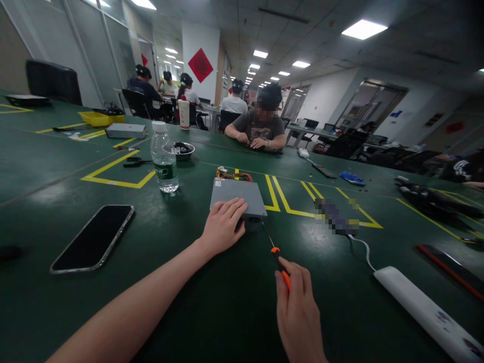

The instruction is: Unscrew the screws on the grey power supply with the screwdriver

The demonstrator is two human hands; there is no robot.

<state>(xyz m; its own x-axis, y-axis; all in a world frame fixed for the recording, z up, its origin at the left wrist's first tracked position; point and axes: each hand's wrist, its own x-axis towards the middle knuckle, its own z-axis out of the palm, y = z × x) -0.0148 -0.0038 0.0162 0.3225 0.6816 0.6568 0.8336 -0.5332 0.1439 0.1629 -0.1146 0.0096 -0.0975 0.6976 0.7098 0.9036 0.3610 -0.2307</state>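
Note:
A flat grey metal box (238, 194) with a bundle of coloured wires (236, 175) at its far side lies on the green table (212, 307). My left hand (226, 224) rests on its near left part, fingers lying across the top and thumb at the near edge. In my right hand (298, 302) is a screwdriver (276, 252) with an orange and black handle, held between thumb and fingers. Its thin shaft points up and left, the tip close to the box's near right corner. Whether the tip touches the box I cannot tell.
A phone (94, 239) lies at left, near a water bottle (165, 161) and a metal bowl (184, 150). A white power strip (423, 307) is at right, with its cable. Across the table sits a person (264, 128). Yellow tape marks the tabletop.

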